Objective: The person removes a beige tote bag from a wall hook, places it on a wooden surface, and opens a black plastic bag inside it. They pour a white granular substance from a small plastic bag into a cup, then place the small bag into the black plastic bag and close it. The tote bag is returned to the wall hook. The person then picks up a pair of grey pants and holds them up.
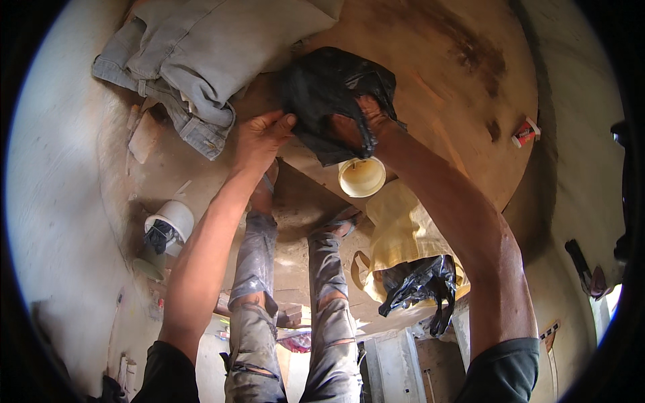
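Upper centre, my left hand [262, 138] pinches the bag [316, 91] by its edge; my right hand [374, 119] reaches inside, fingers hidden, grip I can't tell.

A pair of grey trousers [201, 57] lies rumpled near a pale wall [64, 174], waistband sagging at one end. Just below the trousers I see a flat brown piece [143, 138], and farther down on that side a white bucket [177, 216] with dark plastic [160, 235] in it. To their right spreads a brown surface [484, 151] with a dark stain [474, 57]; well apart from them sits a small red-and-white packet [526, 132]. Down and right of the trousers, a cream cup [366, 176] shows its inside, near a yellow bag [396, 225] with shiny black plastic [423, 285] spilling out.
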Demonstrator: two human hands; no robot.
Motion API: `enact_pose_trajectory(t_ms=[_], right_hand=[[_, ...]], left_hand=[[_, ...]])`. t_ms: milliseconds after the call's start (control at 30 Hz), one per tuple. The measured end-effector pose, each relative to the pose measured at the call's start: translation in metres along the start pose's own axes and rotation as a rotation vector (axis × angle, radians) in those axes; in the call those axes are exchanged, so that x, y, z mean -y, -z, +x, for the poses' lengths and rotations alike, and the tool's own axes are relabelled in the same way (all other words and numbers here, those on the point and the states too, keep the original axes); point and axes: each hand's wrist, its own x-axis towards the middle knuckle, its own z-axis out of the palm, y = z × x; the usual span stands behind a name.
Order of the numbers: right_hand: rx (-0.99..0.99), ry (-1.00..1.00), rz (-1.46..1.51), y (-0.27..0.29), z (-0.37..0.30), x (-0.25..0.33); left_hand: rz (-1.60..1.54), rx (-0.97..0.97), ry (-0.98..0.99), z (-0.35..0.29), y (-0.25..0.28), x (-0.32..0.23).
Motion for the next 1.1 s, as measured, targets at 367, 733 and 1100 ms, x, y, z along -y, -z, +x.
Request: enact_pose_trajectory(t_ms=[367,733,1100], right_hand=[[0.315,-0.207,0.086,0.114,-0.047,0.026],[-0.595,-0.488,0.466,0.171,-0.184,0.034],[-0.635,-0.802,0.659,0.188,-0.163,0.010]], left_hand=[[0.219,-0.111,-0.058,-0.012,0.001,-0.009],[0.877,-0.158,-0.863,-0.108,-0.055,-0.075],[0.730,-0.071,-0.953,-0.080,-0.047,-0.151]])
